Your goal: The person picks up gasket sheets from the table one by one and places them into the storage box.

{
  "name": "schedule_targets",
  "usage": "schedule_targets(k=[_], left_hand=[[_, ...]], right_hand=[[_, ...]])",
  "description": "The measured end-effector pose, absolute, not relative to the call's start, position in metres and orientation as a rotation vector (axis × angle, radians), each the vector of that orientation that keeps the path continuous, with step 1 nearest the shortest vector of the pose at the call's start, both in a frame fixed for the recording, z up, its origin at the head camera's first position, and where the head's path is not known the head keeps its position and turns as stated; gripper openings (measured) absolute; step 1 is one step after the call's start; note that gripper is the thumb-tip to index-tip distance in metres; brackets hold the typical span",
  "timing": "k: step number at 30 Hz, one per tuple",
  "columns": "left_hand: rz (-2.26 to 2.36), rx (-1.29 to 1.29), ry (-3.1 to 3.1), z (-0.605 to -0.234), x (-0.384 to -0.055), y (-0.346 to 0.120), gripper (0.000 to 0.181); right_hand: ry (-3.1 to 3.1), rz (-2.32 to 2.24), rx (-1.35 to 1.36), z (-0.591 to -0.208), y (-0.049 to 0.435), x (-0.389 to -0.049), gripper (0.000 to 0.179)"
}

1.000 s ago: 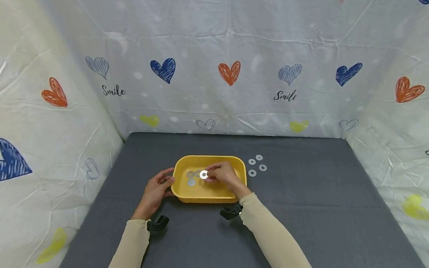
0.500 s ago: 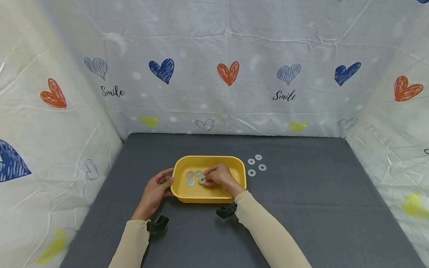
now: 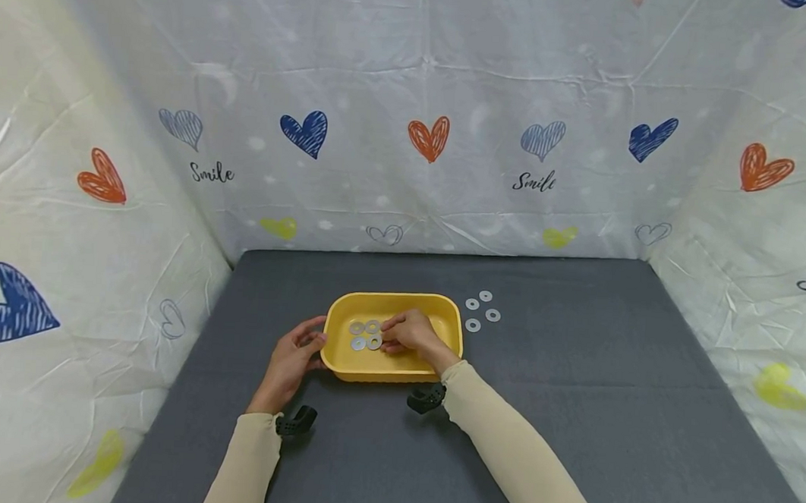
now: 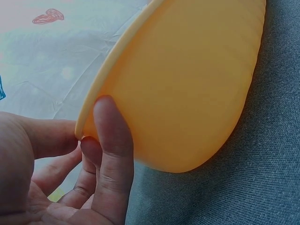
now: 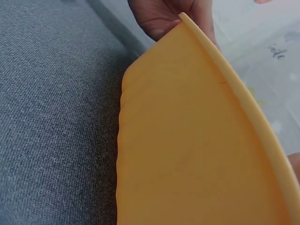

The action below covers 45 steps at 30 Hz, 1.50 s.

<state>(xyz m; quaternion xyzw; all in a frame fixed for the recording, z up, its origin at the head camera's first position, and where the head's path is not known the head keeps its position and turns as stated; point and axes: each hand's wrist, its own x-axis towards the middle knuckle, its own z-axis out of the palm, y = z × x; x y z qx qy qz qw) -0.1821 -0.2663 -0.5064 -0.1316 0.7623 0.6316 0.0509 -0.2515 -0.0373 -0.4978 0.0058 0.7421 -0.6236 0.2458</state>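
My left hand [image 3: 292, 361] holds the left end of a yellow plastic tray [image 3: 390, 375]. In the left wrist view, digits of that hand [image 4: 110, 159] lie against the outer wall and at the rim. Inside the tray, flat grey washers lie in two short rows toward the left; the front right washer [image 3: 374, 342] is beside my right fingertips. My right hand [image 3: 412, 332] reaches into the tray over its front rim, with fingers loosely bent and no washer seen between them. In the right wrist view the tray wall [image 5: 187, 126] hides most of this hand.
Several more washers [image 3: 472, 325] lie on the dark grey tablecloth [image 3: 572, 412] just right of the tray. A white curtain [image 3: 481, 73] printed with hearts stands behind the table and along both sides. Dark straps [image 3: 296, 421] with cameras sit on both wrists.
The washer that my right hand held raised over the tray is now down on its floor, at the front right of the group. My left hand stays on the tray.
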Motion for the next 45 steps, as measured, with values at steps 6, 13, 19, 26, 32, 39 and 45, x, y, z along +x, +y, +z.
schedule_targets(k=[6,13,19,26,32,39,45], left_hand=[[1.917,-0.408,2.321,-0.506,-0.183,-0.267,0.044],[1.932,-0.399,2.311,-0.506,-0.184,-0.267,0.044],[1.942,-0.399,2.301,-0.508,-0.183,-0.267,0.044],[1.957,-0.378,2.286,-0.509,-0.180,-0.267,0.044],[1.955,-0.365,2.282,-0.510,-0.179,-0.268,0.045],[1.969,-0.366,2.281,-0.508,-0.180,-0.268,0.044],[1.966,-0.363,2.282,-0.507,-0.180,-0.268,0.044]], right_hand=[[2.054,-1.712,-0.021,-0.495,-0.034,-0.250,0.021],[2.012,-1.762,-0.088,-0.486,-0.030,-0.246,0.027],[2.007,-1.782,-0.127,-0.478,-0.021,-0.238,0.029],[1.979,-1.810,-0.162,-0.472,-0.003,-0.228,0.031],[1.990,-1.864,-0.182,-0.468,0.014,-0.220,0.022],[2.035,-1.892,-0.173,-0.462,0.031,-0.215,0.019],[2.083,-1.904,-0.148,-0.462,0.048,-0.214,0.020]])
